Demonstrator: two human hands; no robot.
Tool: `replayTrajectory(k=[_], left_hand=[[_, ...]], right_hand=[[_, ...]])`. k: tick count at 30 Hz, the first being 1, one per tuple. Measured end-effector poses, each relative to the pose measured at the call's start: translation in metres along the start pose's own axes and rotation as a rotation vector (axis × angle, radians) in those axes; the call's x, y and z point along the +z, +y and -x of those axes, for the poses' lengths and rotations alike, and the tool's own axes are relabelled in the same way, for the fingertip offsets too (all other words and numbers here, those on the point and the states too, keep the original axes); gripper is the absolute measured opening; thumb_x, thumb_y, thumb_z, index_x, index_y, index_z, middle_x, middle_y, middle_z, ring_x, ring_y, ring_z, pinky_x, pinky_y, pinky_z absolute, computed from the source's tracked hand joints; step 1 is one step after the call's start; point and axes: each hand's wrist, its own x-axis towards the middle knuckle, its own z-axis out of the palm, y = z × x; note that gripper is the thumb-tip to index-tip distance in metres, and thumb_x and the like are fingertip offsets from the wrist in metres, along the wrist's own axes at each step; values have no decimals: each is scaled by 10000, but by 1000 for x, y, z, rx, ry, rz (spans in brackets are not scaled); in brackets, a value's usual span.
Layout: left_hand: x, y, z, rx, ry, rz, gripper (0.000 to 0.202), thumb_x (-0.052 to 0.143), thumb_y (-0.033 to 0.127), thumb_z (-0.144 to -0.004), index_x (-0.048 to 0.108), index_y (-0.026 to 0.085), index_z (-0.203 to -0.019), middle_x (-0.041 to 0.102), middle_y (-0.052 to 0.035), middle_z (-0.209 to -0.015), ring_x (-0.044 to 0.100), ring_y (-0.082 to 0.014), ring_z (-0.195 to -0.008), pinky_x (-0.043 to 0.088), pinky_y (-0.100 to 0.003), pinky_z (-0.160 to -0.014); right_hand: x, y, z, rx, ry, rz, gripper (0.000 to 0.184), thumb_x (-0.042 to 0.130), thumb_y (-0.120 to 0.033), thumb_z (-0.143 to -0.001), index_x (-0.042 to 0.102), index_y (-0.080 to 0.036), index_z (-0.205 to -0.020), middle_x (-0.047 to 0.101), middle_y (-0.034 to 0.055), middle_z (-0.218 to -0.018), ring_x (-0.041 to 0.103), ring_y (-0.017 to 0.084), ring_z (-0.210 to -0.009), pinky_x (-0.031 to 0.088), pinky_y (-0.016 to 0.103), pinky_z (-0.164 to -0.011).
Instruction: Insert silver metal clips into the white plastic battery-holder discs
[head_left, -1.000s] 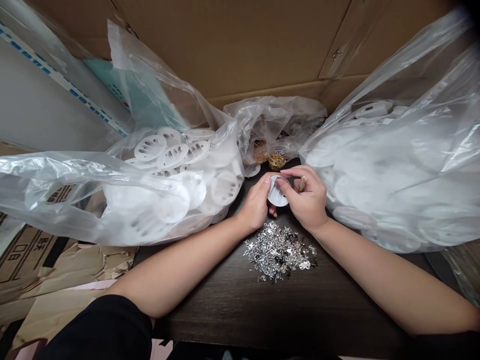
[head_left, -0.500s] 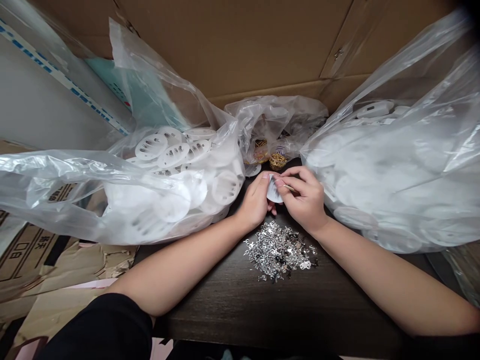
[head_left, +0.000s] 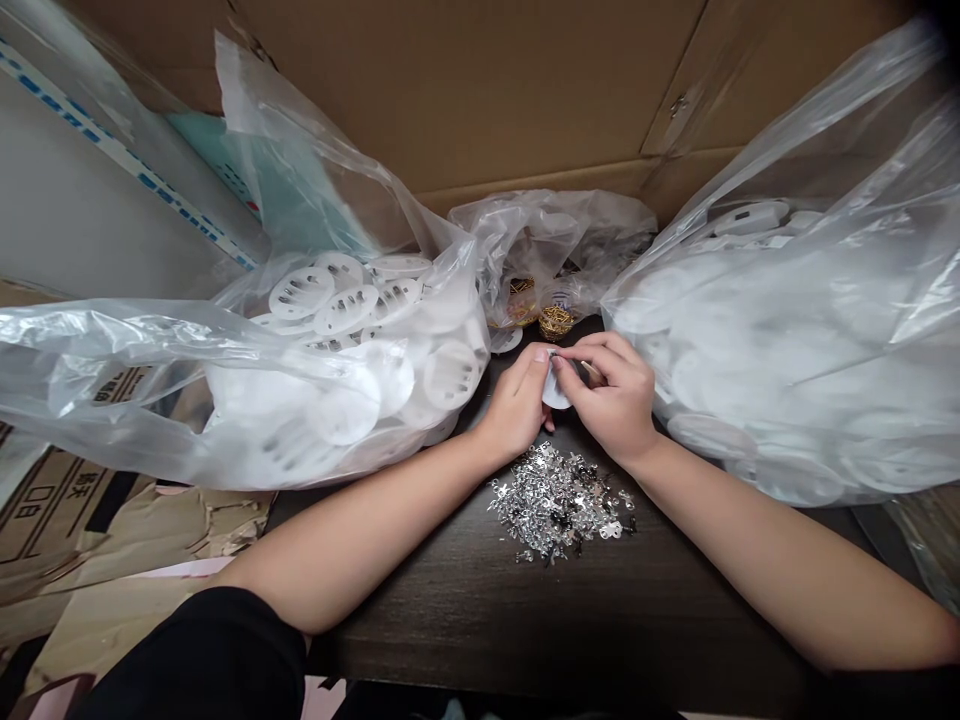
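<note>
Pinching a round white disc [head_left: 556,394] — half-hidden; left hand [head_left: 516,402] and right hand [head_left: 613,400] fingers [head_left: 592,349] closed on it.

Plastic bag [head_left: 787,370] just beside the right hand [head_left: 611,400], loose metal tabs [head_left: 559,505] below

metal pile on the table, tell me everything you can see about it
The metal pile is a low, loose heap of many small, shiny silver pieces with some darker ones mixed in, and a few strays lie at its edges. Their exact shape is too small to tell. It sits on the dark wood-grain table, just below the left hand and right hand, which do not touch it.
</note>
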Motion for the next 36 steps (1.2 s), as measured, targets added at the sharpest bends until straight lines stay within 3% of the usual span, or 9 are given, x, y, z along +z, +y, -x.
replayTrajectory(k=[6,14,19,24,30,33,36], left_hand=[[1,1,0,4,-8,1,570,412,697,-1005,589,169,-1125,491,16,-648,472,-99,-463,491,-233,-382],[0,0,0,-1,-14,1,578,399,704,-1007,585,173,-1141,479,25,-618,474,-101,-458,478,-226,-391],[0,1,0,2,-1,-7,590,403,708,-1003,593,165,-1136,490,15,-659,476,-99,-472,480,-230,-381],[0,3,1,2,-2,-12,585,386,701,-1011,585,165,-1133,482,21,-653,464,-92,-461,470,-217,-376],[0,1,1,5,7,-14,584,384,704,-1011,588,171,-1133,478,24,-629,464,-96,-448,463,-220,-369],[-1,1,0,6,8,-8,578,382,701,-1013,593,172,-1112,489,20,-626,471,-98,-446,458,-222,-370],[-2,1,0,7,24,-3,582,374,704,-1014,593,170,-1083,507,16,-632,483,-98,-439,452,-225,-367]], right_hand=[[-1,-2,0,-8,9,4,63,709,-198,-899,752,-167,-933,672,68,-914,641,146,-751,512,281,-585],[0,-1,0,34,-9,0,71,703,-227,-898,737,-173,-929,670,52,-921,469,73,-545,385,252,-463],[0,-1,0,-9,6,-14,30,712,-197,-889,724,-170,-882,665,57,-899,613,130,-718,487,278,-579],[0,0,2,12,-20,-21,67,708,-199,-891,738,-180,-948,663,57,-941,548,103,-632,444,268,-518],[0,2,3,0,-33,-17,69,714,-206,-896,735,-181,-956,673,67,-960,644,149,-764,534,293,-598],[-1,1,3,-71,-39,11,40,694,-200,-916,728,-183,-928,674,66,-959,666,161,-820,566,313,-671],[-6,-2,3,-187,-140,131,103,648,-214,-954,735,-162,-936,672,80,-966,660,157,-825,553,304,-679]])
